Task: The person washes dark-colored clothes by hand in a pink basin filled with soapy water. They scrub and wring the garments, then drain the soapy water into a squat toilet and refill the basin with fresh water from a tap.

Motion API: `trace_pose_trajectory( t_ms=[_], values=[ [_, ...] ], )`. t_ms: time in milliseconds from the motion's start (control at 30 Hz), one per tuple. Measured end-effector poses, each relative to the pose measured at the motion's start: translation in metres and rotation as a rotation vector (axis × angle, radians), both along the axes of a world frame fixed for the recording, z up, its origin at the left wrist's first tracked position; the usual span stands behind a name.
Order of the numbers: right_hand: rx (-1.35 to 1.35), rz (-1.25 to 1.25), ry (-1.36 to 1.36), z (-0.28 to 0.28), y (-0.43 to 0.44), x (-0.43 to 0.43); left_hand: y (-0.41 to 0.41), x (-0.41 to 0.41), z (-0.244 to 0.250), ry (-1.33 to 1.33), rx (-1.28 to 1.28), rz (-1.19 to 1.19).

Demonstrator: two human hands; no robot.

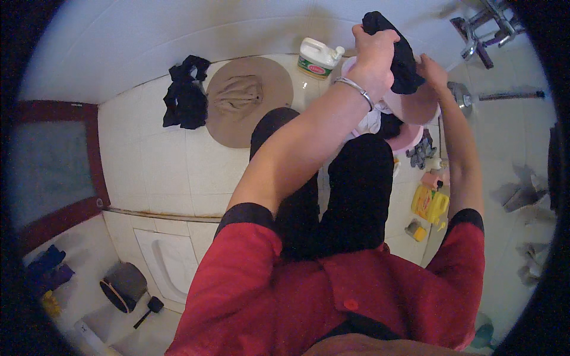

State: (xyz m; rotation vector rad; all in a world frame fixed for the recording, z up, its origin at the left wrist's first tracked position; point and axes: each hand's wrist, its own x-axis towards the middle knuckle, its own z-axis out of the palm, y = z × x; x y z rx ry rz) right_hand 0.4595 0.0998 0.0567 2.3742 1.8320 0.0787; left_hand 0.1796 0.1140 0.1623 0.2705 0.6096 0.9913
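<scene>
My left hand [376,55] is closed on a bunched black cloth [403,60], raised near the wall at the upper right. At the cloth's right side is my right hand [433,73]; its fingertips are partly hidden, so its hold is unclear. Below both hands lies a pink basin [412,139] with white fabric [370,122] and black fabric [392,126] in it. A brownish, rounded surface [416,104] shows over the basin, partly covered. To the left, a wide-brimmed tan hat [271,84] rests on the tiled floor, beside a crumpled black garment [186,100].
A white jug [315,60] stands by the wall. Along the right are grey cloth [421,151], a yellow bottle [429,204] and metal taps [485,29]. At lower left are a squat toilet [169,262], a dark bucket [124,287], a brush [151,308] and a red-framed door [100,155].
</scene>
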Motion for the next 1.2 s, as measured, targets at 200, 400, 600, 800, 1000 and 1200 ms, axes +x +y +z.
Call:
trace_pose_trajectory(
  t_ms=[200,400,600,800,1000,1200],
  values=[
    [0.069,-0.332,0.045,-0.024,-0.021,0.113,0.013,0.019,0.000,0.057,0.052,0.046],
    [0.114,-0.694,0.754,-0.003,-0.014,0.052,0.019,0.005,-0.019,0.079,0.123,-0.001],
    [0.293,-0.387,0.052,0.002,-0.062,0.101,0.022,0.028,-0.006,0.162,0.004,-0.105],
    [0.155,0.029,-0.082,0.026,-0.048,0.026,0.016,0.020,0.006,0.130,0.010,-0.018],
    [0.114,0.175,-0.120,0.020,-0.015,0.023,0.014,0.019,0.010,0.154,-0.032,-0.022],
    [0.096,0.076,-0.152,0.011,-0.004,0.037,0.009,0.015,0.020,0.205,-0.023,-0.051]
  ],
)
